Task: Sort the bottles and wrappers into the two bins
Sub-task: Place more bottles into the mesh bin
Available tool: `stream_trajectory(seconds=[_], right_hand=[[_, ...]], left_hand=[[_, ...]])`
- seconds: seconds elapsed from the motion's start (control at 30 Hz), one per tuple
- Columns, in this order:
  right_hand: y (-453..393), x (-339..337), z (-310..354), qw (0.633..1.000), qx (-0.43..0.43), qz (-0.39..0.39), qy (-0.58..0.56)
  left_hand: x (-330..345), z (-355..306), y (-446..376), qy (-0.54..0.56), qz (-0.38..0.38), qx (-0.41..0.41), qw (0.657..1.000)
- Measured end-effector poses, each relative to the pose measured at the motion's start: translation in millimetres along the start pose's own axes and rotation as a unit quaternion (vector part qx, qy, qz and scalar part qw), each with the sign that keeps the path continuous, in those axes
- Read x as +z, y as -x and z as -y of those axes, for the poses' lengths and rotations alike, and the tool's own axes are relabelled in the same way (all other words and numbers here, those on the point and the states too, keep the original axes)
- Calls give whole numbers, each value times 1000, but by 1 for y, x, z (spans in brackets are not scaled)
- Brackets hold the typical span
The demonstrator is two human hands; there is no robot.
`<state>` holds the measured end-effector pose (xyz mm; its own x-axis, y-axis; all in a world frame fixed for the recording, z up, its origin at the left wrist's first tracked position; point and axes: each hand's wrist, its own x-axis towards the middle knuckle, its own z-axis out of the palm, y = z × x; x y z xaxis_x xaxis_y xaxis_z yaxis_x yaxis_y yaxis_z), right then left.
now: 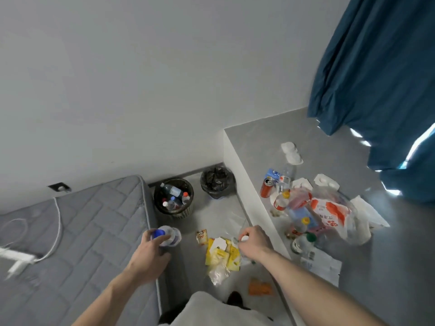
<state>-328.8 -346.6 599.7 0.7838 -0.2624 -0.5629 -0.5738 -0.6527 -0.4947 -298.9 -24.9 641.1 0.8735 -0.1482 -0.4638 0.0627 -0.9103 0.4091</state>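
My left hand point(147, 251) grips a clear bottle with a blue cap point(168, 235) above the floor beside the mattress. My right hand point(254, 241) pinches a small clear bottle with a white cap point(243, 238) over a heap of yellow wrappers point(222, 254). Against the wall stand two bins: the left bin point(174, 198) holds several bottles, and the right bin point(217, 182) has a black liner and looks empty. More bottles, a red can point(267, 188) and a red-and-white plastic bag point(332, 214) lie on the raised grey ledge.
A grey mattress point(77, 231) with a white cable fills the left. The raised ledge point(259, 142) runs along the right under a blue curtain point(376, 78). White paper scraps point(292, 152) lie on the ledge; an orange wrapper point(260, 288) lies on the floor near my foot.
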Motion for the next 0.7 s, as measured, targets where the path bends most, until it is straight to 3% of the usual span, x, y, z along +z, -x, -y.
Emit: stream_trajectory(seconds=[0.37,0.7], right_hand=[[-81,-12,85,998,-22,-1,-58],[-179,11,175,995,54,-40,-79]], left_hand=[[-56,37,-112,28,-15,-31,999],[-124,67,-320,-45,105,11,993]])
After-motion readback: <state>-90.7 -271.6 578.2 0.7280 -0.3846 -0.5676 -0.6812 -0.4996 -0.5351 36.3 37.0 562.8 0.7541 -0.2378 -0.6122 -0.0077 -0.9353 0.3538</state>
